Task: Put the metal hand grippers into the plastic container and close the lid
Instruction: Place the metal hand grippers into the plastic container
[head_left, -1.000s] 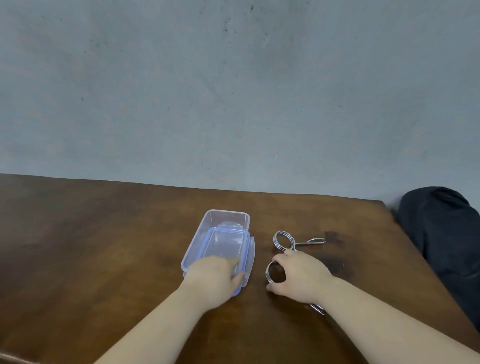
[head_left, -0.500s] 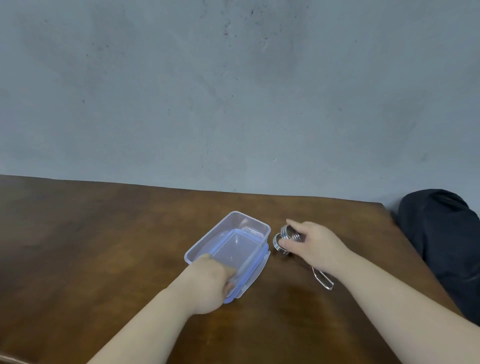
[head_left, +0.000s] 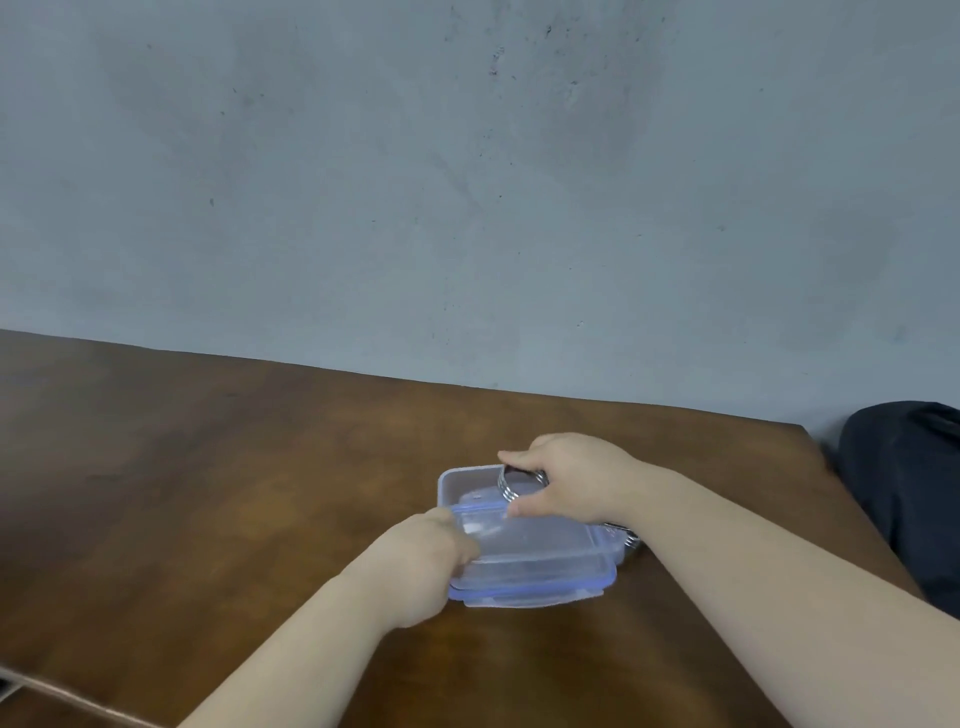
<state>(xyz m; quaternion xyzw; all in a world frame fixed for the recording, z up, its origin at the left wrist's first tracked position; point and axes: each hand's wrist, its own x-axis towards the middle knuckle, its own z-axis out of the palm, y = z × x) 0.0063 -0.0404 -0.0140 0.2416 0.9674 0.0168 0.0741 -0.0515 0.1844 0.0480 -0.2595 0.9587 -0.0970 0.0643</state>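
Wooden table (head_left: 208, 493) | left hand (head_left: 421, 561) gripping lid (head_left: 540, 561) | right hand (head_left: 566, 483) clutching hand grippers (head_left: 511, 486) over container (head_left: 457, 486)

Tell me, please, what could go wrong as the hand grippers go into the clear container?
The clear blue-rimmed lid covers most of the clear plastic container, so the metal hand grippers in the right hand may catch on it. Their handles trail outside the rim and could block closing. The left hand holds one side only; the container might slide.

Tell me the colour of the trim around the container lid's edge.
Light blue trim on the clear lid, seen best in the head view.
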